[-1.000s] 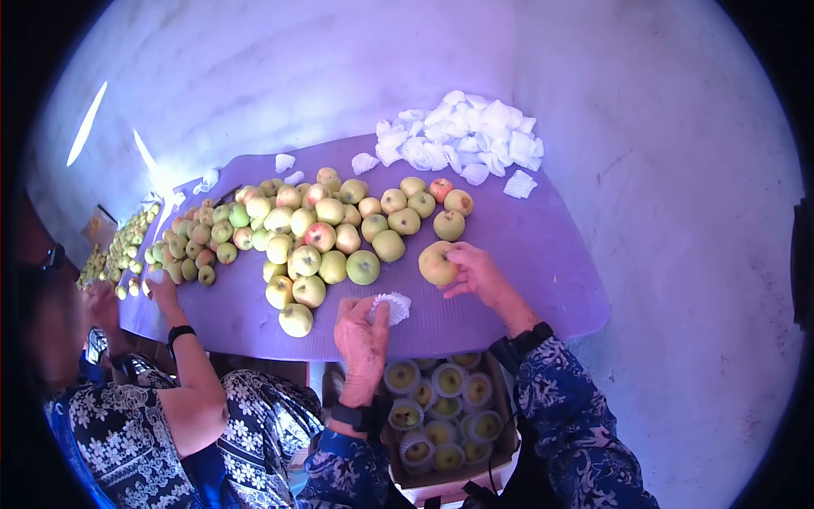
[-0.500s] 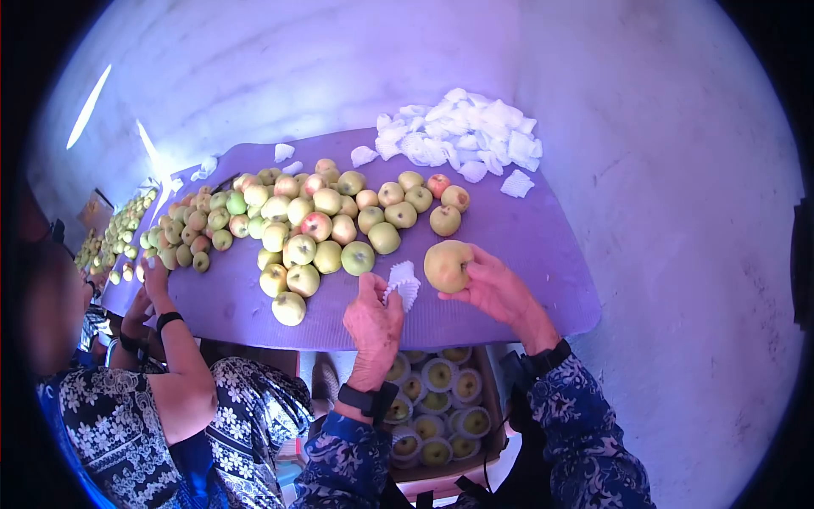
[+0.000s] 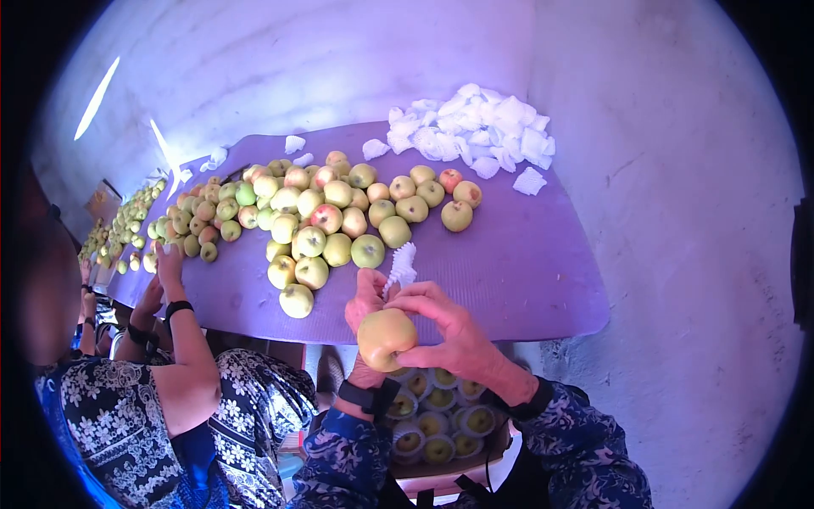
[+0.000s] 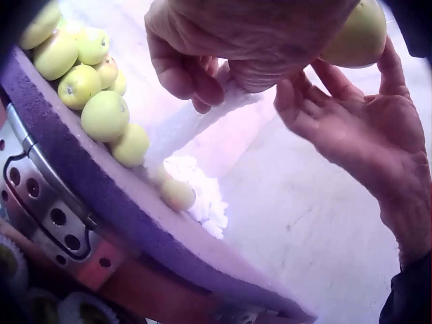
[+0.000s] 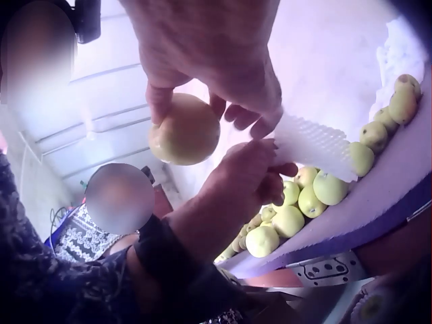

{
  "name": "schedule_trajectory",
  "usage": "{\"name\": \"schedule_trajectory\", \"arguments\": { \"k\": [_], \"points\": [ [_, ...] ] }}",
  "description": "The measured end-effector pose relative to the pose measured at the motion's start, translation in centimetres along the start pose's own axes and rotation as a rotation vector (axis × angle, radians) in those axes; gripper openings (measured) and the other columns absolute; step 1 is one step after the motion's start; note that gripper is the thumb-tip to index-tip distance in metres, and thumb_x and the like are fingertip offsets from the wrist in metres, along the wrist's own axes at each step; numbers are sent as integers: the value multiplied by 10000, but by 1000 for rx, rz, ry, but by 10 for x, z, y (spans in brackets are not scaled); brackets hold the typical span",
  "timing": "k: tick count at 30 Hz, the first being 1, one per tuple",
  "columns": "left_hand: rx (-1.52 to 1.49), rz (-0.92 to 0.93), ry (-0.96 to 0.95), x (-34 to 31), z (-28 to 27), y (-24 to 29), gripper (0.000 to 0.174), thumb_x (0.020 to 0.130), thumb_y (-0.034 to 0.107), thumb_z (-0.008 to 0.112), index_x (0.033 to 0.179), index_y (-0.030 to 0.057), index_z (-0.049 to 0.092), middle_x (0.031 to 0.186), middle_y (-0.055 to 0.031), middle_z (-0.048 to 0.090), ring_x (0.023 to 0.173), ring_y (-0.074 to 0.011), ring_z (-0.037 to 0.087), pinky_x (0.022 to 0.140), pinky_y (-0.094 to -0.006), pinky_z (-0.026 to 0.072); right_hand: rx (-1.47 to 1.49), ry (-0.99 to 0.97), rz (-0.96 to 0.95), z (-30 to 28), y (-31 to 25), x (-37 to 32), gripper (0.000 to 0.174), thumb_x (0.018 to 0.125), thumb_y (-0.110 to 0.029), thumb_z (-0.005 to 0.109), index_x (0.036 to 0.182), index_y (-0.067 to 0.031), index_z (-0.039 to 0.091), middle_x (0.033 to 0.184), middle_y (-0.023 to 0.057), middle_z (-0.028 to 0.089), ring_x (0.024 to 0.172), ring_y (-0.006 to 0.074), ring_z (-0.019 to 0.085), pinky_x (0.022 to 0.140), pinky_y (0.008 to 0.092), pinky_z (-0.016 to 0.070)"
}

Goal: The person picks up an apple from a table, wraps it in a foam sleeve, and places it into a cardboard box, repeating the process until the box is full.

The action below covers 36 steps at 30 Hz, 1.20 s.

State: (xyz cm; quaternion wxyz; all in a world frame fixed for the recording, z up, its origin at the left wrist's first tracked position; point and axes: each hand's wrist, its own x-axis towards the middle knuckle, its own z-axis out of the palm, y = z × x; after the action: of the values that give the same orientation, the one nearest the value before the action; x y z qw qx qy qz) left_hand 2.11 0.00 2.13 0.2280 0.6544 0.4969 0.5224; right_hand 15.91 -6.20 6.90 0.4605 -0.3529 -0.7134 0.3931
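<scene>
Purple mat (image 3: 526, 271) lies below a pale wall (image 3: 297, 68); loose apples (image 3: 326, 219) and spare nets (image 3: 479, 127) crowd it. Right hand (image 3: 454, 327) grasps an apple (image 3: 383, 338) (over the box (image 3: 437, 478)); left hand (image 3: 365, 305) pinches a foam net (image 3: 402, 263).

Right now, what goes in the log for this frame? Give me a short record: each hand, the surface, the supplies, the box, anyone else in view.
Left hand: pinches a white foam net
Right hand: grips a yellow-green apple, held next to the net at the mat's near edge
Surface: purple mat carrying a spread of loose apples
Supplies: heap of foam nets at the mat's far end
Box: cardboard box below the mat edge, holding netted apples
Others: second person's hand at the apples on the left
</scene>
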Motion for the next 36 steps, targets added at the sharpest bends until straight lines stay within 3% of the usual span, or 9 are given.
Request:
{"name": "schedule_trajectory", "arguments": {
  "k": [4,10,13,16,19,22,25,31,36],
  "points": [
    [74,-5,69,5,-1,2,193,851,90,676,875,49,489,633,15,522,567,-54,482,480,-234,405,-233,120,-69,6,1,0,600,663,-225,809,1213,-89,612,1487,206,268,1388,333,292,1108,436,272],
    [-115,46,80,4,-3,8,176,851,59,667,883,40,494,664,-5,553,594,-53,526,502,-231,427,-16,89,133,8,2,2,586,680,-217,788,1226,-94,614,1545,229,133,1434,348,190,1131,457,224],
    [-259,19,-19,2,-5,2,168,840,66,661,917,41,513,742,-36,578,642,-75,556,560,-238,456,241,114,119,13,35,4,585,701,-259,786,1225,-74,603,1512,235,207,1405,341,251,1131,437,237],
    [-76,376,-37,1,-9,8,184,834,95,657,962,52,532,826,-24,595,700,-100,587,614,-259,485,576,94,222,6,27,5,562,743,-183,746,1249,-20,566,1497,175,255,1370,271,325,1096,387,311],
    [-140,217,35,1,8,-19,251,805,83,674,1003,88,519,686,-21,586,588,-120,561,554,-298,483,642,126,251,-2,27,4,520,790,-138,698,1262,13,537,1408,113,393,1280,198,427,1034,332,379],
    [-285,243,18,5,15,-37,169,867,89,631,1004,89,531,680,-11,567,541,-98,535,501,-271,465,604,186,305,-9,33,2,509,808,-140,630,1271,36,513,1233,64,557,1140,138,512,991,306,403],
    [-533,-158,-185,-2,0,-6,62,938,102,567,980,82,526,664,6,548,493,-61,492,433,-235,416,571,239,279,-17,33,3,500,816,-144,624,1271,30,513,1141,46,607,1099,129,531,973,301,405],
    [-472,-200,-123,-7,-1,2,92,977,139,530,925,63,529,616,21,523,472,-35,456,400,-211,358,607,243,235,-19,40,-2,467,853,-128,612,1283,20,505,1228,63,559,1151,139,496,1020,305,360],
    [-428,-154,-71,-13,-2,7,130,976,156,542,892,56,542,593,39,503,486,-38,445,428,-208,357,350,333,159,-16,50,-4,456,873,-130,615,1290,13,498,1272,68,504,1177,158,477,1038,312,341]
  ]
}}
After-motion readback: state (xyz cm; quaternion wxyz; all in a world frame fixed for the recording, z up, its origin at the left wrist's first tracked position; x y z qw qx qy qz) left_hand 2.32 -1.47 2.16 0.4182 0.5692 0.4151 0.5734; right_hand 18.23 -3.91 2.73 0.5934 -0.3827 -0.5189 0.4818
